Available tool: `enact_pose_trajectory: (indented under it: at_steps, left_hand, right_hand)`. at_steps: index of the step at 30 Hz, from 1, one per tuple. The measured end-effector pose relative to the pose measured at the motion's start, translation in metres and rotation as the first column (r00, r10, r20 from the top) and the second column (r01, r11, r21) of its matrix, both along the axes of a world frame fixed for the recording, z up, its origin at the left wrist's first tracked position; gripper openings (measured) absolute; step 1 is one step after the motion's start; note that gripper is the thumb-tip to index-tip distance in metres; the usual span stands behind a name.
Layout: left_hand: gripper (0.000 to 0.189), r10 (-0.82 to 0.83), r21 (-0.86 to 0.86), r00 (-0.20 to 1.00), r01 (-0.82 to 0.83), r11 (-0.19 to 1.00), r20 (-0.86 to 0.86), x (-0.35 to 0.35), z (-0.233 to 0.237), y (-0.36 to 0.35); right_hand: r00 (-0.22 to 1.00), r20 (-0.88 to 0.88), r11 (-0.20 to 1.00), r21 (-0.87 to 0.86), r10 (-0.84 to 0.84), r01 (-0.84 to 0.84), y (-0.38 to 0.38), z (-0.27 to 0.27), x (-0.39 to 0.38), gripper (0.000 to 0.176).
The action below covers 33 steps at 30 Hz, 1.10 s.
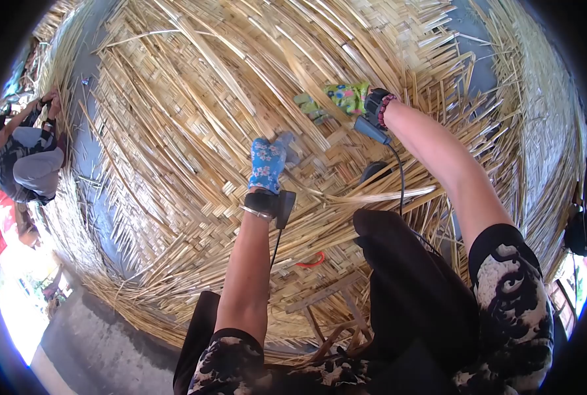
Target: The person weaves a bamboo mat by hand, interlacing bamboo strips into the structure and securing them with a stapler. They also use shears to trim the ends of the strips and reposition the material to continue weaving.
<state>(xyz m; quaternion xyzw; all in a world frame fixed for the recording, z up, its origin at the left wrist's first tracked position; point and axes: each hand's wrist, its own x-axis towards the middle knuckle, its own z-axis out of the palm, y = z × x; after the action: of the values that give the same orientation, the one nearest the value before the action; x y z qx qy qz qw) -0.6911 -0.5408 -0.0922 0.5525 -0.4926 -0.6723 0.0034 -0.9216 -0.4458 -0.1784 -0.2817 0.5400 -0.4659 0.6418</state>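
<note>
A large woven mat of pale bamboo strips (168, 125) spreads out in front of me, with long loose strip ends lying over the weave. My left hand (266, 161), in a blue floral glove with greyish fingertips, is closed at the lower end of a flat bamboo strip (257, 117) near the mat's middle. Farther up and to the right, my right hand (343, 99) wears a green patterned glove. It lies across the strips, its fingers stretched leftward and somewhat apart. Both wrists carry dark bands with a small box and a cable.
A wooden stool (326, 299) stands by my legs, near a red curved object (312, 260) on the mat. At the far left another person (33, 151) crouches at the mat's edge. Upright bundled strips (537, 99) curve along the right side. Grey concrete (102, 336) shows lower left.
</note>
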Motion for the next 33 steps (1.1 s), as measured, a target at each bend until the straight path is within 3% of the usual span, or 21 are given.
enact_pose_trajectory:
  at_steps: [2,4,7,14,20,26,28,30,33]
  left_hand:
    - [0.015,0.013,-0.019,1.0,-0.012,1.0,0.013,-0.001,0.001,0.002]
    - [0.013,-0.001,-0.146,0.999,-0.004,0.989,-0.032,-0.001,-0.003,0.003]
    - [0.012,0.124,-0.159,0.99,-0.134,0.978,-0.072,-0.007,0.002,0.004]
    - [0.012,0.195,-0.111,0.98,-0.197,0.974,-0.025,-0.007,-0.003,-0.002]
    - [0.013,0.112,-0.14,0.993,-0.106,0.984,0.035,-0.007,0.003,-0.004]
    - [0.016,0.015,-0.017,0.994,-0.017,1.0,-0.108,-0.004,0.008,-0.012]
    - [0.017,-0.045,-0.048,0.999,0.045,0.998,0.005,-0.003,0.0,-0.016]
    - [0.017,-0.027,-0.043,1.0,0.027,0.999,0.006,-0.005,0.005,-0.013]
    - [0.017,0.015,-0.016,1.0,-0.015,1.0,-0.01,-0.007,0.003,-0.012]
  right_hand:
    - [0.999,-0.03,0.999,-0.042,0.024,-0.025,-0.003,-0.001,0.004,0.032]
    - [0.997,-0.059,0.995,-0.084,0.047,-0.052,-0.006,-0.004,0.008,0.032]
    - [0.99,-0.115,0.983,-0.156,0.076,-0.094,-0.011,-0.011,0.012,0.032]
    - [0.963,-0.246,0.937,-0.299,0.106,-0.18,-0.017,-0.03,0.02,0.031]
    - [0.937,-0.338,0.897,-0.38,0.091,-0.224,-0.016,-0.04,0.026,0.031]
    - [0.915,-0.4,0.861,-0.442,0.06,-0.25,-0.016,-0.047,0.03,0.031]
    - [0.905,-0.423,0.846,-0.466,0.043,-0.258,-0.015,-0.052,0.031,0.031]
    - [0.884,-0.468,0.803,-0.527,-0.001,-0.278,-0.014,-0.053,0.035,0.031]
    - [0.935,-0.352,0.89,-0.409,0.049,-0.201,-0.014,-0.041,0.03,0.031]
